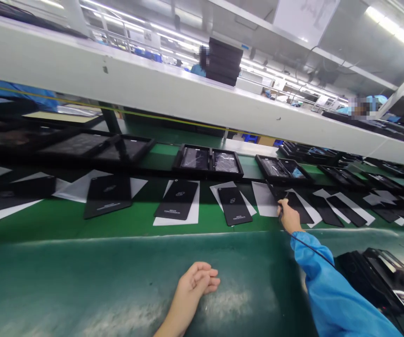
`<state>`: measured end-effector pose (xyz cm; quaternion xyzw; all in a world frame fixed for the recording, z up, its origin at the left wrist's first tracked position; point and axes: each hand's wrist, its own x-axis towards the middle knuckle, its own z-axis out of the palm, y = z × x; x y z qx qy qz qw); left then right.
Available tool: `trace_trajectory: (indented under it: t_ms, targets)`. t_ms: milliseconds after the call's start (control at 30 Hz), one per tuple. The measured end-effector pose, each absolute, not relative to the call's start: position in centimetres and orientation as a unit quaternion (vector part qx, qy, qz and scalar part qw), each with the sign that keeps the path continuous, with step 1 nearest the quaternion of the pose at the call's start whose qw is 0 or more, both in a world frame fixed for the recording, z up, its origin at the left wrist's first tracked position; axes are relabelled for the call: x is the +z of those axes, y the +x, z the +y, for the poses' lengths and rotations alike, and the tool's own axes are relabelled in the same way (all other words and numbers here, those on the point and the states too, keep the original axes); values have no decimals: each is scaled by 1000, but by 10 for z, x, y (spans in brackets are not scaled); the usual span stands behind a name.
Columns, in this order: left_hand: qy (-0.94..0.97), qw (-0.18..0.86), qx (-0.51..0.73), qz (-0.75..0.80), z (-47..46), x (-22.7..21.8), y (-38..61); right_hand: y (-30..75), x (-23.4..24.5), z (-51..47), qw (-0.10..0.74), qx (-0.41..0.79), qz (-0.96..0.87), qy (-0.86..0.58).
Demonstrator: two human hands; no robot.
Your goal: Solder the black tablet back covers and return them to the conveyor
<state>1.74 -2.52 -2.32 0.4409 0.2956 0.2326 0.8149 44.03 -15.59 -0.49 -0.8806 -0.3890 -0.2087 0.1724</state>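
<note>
On the conveyor belt, near lane: a row of black panels, each lying flat on a white sheet.
- Right hand is stretched out over the belt's near lane, in a blue sleeve. Its fingers are bunched together and touch the near-left corner of one black panel. I cannot tell whether they grip the panel or only press on it.
- That panel lies skewed on the belt, partly over its white sheet.
- A thin black cord runs from the right hand back along the sleeve, away from the belt.
- Left hand rests short of the belt on the green desk. It is palm-up with its fingers loosely curled, released, holding nothing.
- Further along the belt's near lane to the left there are three more panels.
- Belt's far lane: shallow black trays, a double one and another, with glossy parts inside.
- Above the belt: a long white shelf carrying a stack of black trays.
- On the desk, off the belt's near edge to the right: a black boxy device.
</note>
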Motion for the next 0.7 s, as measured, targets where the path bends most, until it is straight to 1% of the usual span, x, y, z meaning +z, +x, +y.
trace_trajectory:
  t_ms: [200, 367, 433, 567, 633, 700]
  targets:
    - [441, 818, 231, 287, -22, -43, 21, 463, 25, -177, 243, -297, -385, -839]
    - [424, 827, 246, 276, -27, -53, 24, 457, 50, -183, 354, -387, -326, -787]
    - [410, 830, 257, 277, -28, -53, 24, 438, 56, -181, 400, -394, -313, -766]
    - [396, 814, 316, 283, -26, -46, 21, 369, 58, -175, 469, -328, -352, -741]
    - [400, 796, 351, 290, -24, -41, 18, 328, 52, -173, 498, -229, -392, -738]
    - [405, 789, 359, 291, -22, -35, 15, 292, 40, -172, 517, -149, -422, -730]
